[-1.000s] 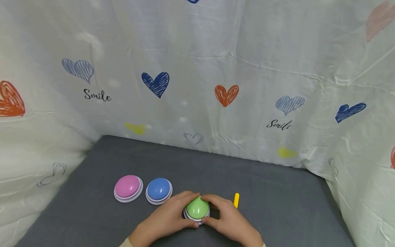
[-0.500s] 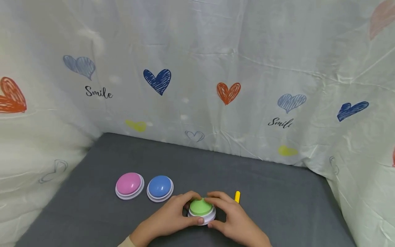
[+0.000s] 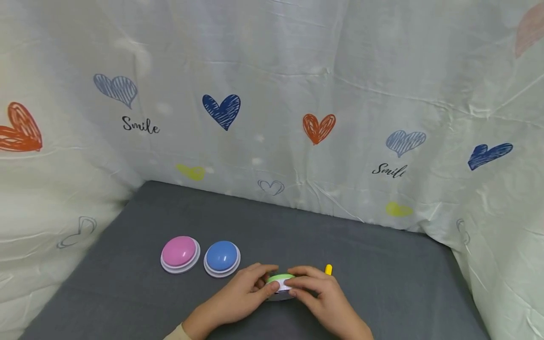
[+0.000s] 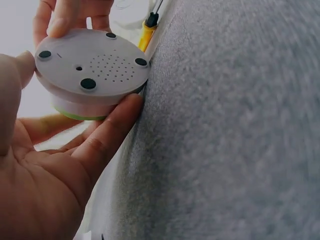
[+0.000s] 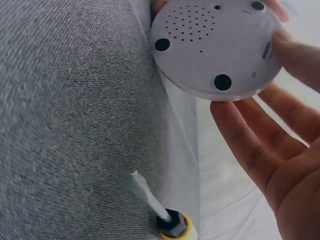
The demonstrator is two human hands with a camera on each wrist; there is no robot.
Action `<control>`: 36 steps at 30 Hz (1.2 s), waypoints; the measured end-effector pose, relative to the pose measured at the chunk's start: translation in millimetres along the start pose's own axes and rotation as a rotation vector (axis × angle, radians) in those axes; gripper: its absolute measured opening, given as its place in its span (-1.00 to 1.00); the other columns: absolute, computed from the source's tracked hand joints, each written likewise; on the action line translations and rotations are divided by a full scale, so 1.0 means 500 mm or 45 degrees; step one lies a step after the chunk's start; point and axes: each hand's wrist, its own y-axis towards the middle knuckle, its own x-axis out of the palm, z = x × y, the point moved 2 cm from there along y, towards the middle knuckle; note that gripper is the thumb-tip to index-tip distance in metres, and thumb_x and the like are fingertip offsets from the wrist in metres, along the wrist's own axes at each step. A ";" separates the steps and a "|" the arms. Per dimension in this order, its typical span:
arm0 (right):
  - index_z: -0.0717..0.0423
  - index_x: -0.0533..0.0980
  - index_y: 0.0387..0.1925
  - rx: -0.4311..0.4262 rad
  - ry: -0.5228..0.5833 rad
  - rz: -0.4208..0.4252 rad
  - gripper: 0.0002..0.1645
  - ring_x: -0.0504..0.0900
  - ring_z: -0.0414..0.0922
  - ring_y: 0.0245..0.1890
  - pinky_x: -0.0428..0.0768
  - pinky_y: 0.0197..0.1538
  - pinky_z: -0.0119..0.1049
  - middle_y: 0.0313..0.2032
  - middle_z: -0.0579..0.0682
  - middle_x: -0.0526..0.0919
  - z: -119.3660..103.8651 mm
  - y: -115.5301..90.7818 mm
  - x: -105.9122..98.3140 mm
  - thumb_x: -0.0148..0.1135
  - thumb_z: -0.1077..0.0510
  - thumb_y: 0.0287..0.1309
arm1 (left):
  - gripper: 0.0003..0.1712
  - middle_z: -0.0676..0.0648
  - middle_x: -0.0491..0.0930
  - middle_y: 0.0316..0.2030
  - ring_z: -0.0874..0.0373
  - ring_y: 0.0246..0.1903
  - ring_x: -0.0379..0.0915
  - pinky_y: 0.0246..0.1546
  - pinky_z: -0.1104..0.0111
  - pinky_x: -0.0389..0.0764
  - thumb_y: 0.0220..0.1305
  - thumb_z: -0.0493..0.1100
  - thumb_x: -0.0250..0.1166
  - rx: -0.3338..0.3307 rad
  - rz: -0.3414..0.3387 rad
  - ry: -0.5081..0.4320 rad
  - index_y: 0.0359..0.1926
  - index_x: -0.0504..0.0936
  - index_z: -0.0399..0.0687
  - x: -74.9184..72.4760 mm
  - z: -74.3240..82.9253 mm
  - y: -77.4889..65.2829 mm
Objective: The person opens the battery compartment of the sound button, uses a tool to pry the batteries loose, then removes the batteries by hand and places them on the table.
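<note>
Both hands hold a push button with a green dome (image 3: 281,276) and a white base, tipped up on its side. Its round white underside (image 4: 90,65) carries dark round feet and a patch of small holes. My left hand (image 3: 240,293) grips it from the left, thumb at the base rim and fingers behind. My right hand (image 3: 327,301) pinches its other side between thumb and fingertips. Most of the dome is hidden in the wrist views. A screwdriver (image 5: 149,198) with a yellow handle lies on the table beyond the right hand, which partly covers it in the head view.
A pink button (image 3: 178,251) and a blue button (image 3: 222,255) sit on white bases to the left of the hands. The dark grey table (image 3: 374,278) ends at a pale curtain (image 3: 263,61) printed with hearts, which hangs behind and along both sides.
The green button has gone from dome up to tilted over, its top turned away and its underside toward the person. Both hands have shifted their grip with it. The other buttons stay put.
</note>
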 end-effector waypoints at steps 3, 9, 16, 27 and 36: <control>-0.11 0.80 0.12 0.057 -0.016 0.052 -0.71 0.77 -0.09 0.10 0.78 -0.01 -0.25 0.18 -0.04 0.76 0.006 0.001 0.000 0.44 0.13 0.44 | -0.30 0.05 0.65 -0.09 0.26 -0.18 0.71 -0.13 0.33 0.71 0.65 0.18 0.25 -0.032 -0.016 -0.061 0.48 0.48 -0.26 0.000 -0.002 0.004; -0.19 0.77 0.16 0.265 -0.017 0.081 -0.68 0.78 -0.19 -0.03 0.77 -0.20 -0.28 0.11 -0.17 0.78 0.015 0.003 -0.001 0.47 0.09 0.43 | -0.56 0.03 0.72 -0.05 0.27 -0.15 0.73 -0.14 0.36 0.74 0.62 -0.08 0.34 -0.028 -0.016 -0.072 0.36 0.50 -0.10 0.000 -0.008 0.005; -0.03 0.64 0.37 0.417 -0.035 -0.021 -0.51 0.74 -0.21 -0.06 0.75 -0.21 -0.31 0.11 -0.08 0.74 0.025 0.007 0.003 0.45 0.11 0.48 | -0.71 0.04 0.76 -0.14 0.26 -0.27 0.70 -0.27 0.36 0.70 0.61 -0.15 0.35 -0.013 0.060 -0.047 0.21 0.50 -0.04 0.002 -0.003 0.003; -0.16 0.56 0.49 0.404 -0.216 -0.080 -0.38 0.56 -0.26 -0.19 0.64 -0.17 -0.34 0.03 -0.15 0.66 0.030 0.005 0.014 0.46 0.07 0.47 | -0.52 -0.03 0.59 0.00 0.28 -0.23 0.58 -0.20 0.38 0.69 0.48 -0.11 0.49 0.023 0.190 0.084 0.32 0.66 -0.14 0.006 0.001 0.010; -0.09 0.49 0.52 0.468 -0.202 -0.145 -0.23 0.51 -0.31 -0.44 0.55 -0.37 -0.37 -0.35 -0.26 0.54 0.029 0.007 0.025 0.43 -0.26 0.44 | 0.12 0.11 0.40 0.08 0.24 0.01 0.45 0.05 0.31 0.57 0.16 0.25 0.69 -0.002 0.114 0.175 0.57 0.47 -0.18 0.018 0.006 0.000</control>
